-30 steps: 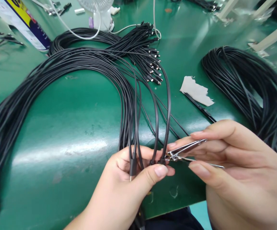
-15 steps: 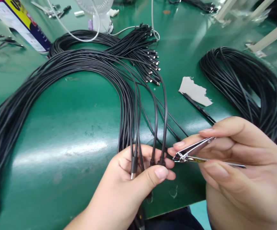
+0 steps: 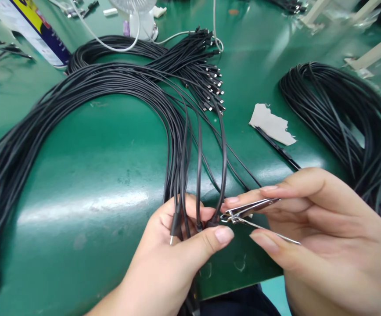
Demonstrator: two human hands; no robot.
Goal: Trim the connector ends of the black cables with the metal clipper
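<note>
My left hand (image 3: 180, 250) is closed around the plug ends of several black cables (image 3: 177, 166), near the table's front edge. One metal-tipped plug (image 3: 176, 226) pokes up between thumb and palm. Between the thumb and fingers of my right hand (image 3: 322, 228) is a silver nail clipper (image 3: 243, 210), its lever swung out from the body. The clipper's jaws are at the base of the thicker cable (image 3: 222, 162), beside my left thumb tip. Whether the jaws touch the cable I cannot tell.
Another cable bundle with many metal plugs (image 3: 210, 87) lies behind. A coiled black bundle (image 3: 338, 114) rests at the right. Near it are a torn paper scrap (image 3: 272, 125) and a thin black stick (image 3: 278, 149). A spray can (image 3: 42, 35) and a white fan (image 3: 141, 22) stand at the back.
My right hand has brought the nail clipper left, up to the cable beside my left thumb. The clipper has turned slightly. My left hand keeps its hold, and its cables have shifted a little left.
</note>
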